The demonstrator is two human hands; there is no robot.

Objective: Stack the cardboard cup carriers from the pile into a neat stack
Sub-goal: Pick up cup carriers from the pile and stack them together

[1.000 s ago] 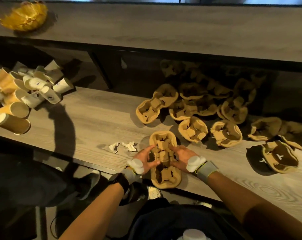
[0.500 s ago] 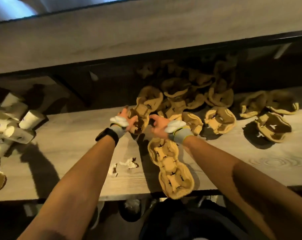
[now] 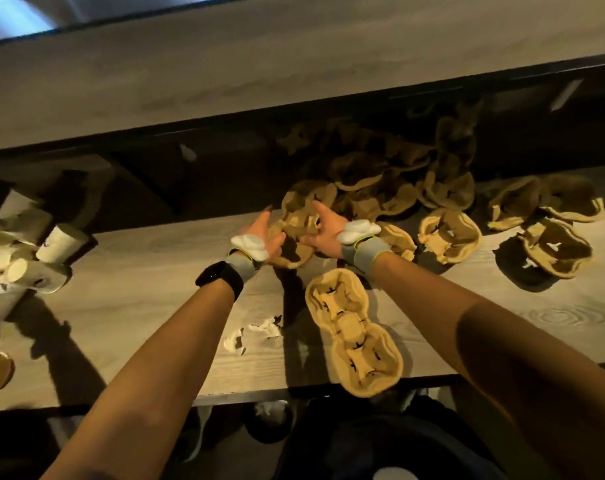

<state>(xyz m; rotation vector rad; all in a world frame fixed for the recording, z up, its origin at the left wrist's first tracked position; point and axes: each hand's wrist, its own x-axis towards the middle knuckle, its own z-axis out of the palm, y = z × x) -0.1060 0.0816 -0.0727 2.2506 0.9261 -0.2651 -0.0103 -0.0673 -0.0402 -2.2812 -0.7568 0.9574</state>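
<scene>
A stack of brown cardboard cup carriers (image 3: 353, 332) lies near the table's front edge, one end overhanging it. Beyond it a loose pile of carriers (image 3: 398, 188) spreads across the back of the table and into shadow. My left hand (image 3: 268, 233) and my right hand (image 3: 323, 230) are stretched forward to the near left carrier of that pile (image 3: 299, 225), one hand on each side, fingers closing on its rim. Both wrists wear grey bands with white pieces.
Several paper cups (image 3: 27, 258) lie in a heap at the left of the wooden table (image 3: 148, 306). Torn white paper scraps (image 3: 256, 332) lie left of the stack. More carriers (image 3: 550, 233) sit at the right. A raised wooden counter (image 3: 259, 57) runs behind.
Both hands left the stack at the front edge and reached forward to the pile, closing around the near left carrier. The view tilted up and shifted right.
</scene>
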